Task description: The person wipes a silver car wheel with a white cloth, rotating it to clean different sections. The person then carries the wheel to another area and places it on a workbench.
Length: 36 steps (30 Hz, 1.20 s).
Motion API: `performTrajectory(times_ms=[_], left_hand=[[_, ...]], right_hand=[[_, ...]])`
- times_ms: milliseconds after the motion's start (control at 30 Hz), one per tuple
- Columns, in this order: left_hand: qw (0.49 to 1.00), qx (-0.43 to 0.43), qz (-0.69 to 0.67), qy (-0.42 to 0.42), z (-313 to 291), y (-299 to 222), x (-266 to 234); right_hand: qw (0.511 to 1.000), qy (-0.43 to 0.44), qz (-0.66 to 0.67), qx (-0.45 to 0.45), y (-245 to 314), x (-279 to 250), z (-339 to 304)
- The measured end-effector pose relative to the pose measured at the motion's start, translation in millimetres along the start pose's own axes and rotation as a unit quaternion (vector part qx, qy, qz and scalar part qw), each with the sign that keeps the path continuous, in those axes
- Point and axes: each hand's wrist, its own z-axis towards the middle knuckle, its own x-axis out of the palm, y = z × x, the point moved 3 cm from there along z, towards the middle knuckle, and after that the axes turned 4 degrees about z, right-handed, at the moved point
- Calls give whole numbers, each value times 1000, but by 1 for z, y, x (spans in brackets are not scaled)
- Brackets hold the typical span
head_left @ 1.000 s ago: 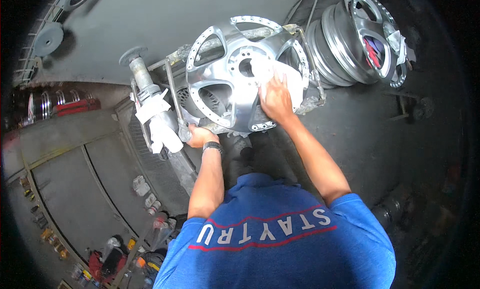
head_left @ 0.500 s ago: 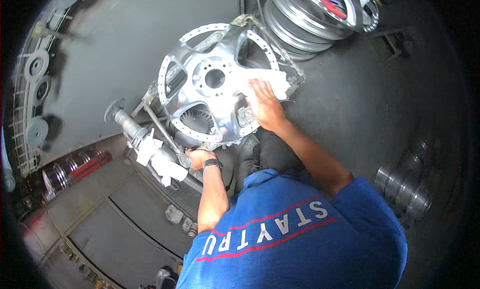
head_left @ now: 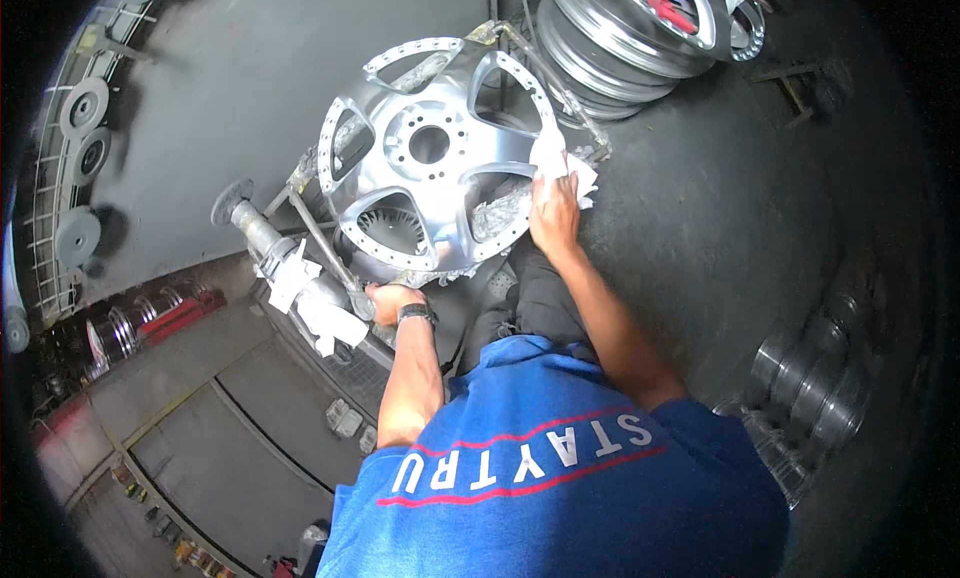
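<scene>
A silver wheel face (head_left: 440, 223) with broad spokes and a drilled outer rim lies on a metal frame (head_left: 325, 243) in front of me. My right hand (head_left: 555, 218) is closed on a white cloth (head_left: 550, 158), which touches the wheel's right rim. At the frame's near left corner, my left hand (head_left: 395, 303) is wrapped round the metal, its fingertips partly hidden. Beside that hand stands a tool with a long metal shaft (head_left: 260, 233), white paper or cloth (head_left: 325, 318) draped over its body.
Large silver rims (head_left: 610, 58) are stacked at the far right, with a red item (head_left: 668, 10) on top. Several round discs (head_left: 84, 108) hang on a rack at the left. More rims (head_left: 815, 373) stand on the floor at the right.
My right hand has moved with the white cloth from the wheel's spoke outward to its right rim, and the cloth is now more bunched. My left hand stays at the frame corner.
</scene>
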Motion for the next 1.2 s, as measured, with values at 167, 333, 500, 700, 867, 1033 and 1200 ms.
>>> performTrajectory(times_ms=[167,333,500,700,867,1033,1200], left_hand=[[1000,10,-22,10,3,3,8],[999,11,-50,-6,13,10,13],[998,17,-66,-6,25,20,18],[995,47,-66,-51,29,24,23],[996,14,-81,-32,35,23,28],[993,5,-117,5,33,26,24],[990,33,-140,-12,38,31,26]], right_hand=[[993,-4,-99,-59,15,32,48],[950,195,-85,-230,91,62,47],[961,145,-14,-236,30,32,48],[996,88,-33,3,12,6,48],[913,335,-172,-154,100,62,23],[880,292,-85,-365,107,28,-74],[841,333,-84,-418,104,23,-38]])
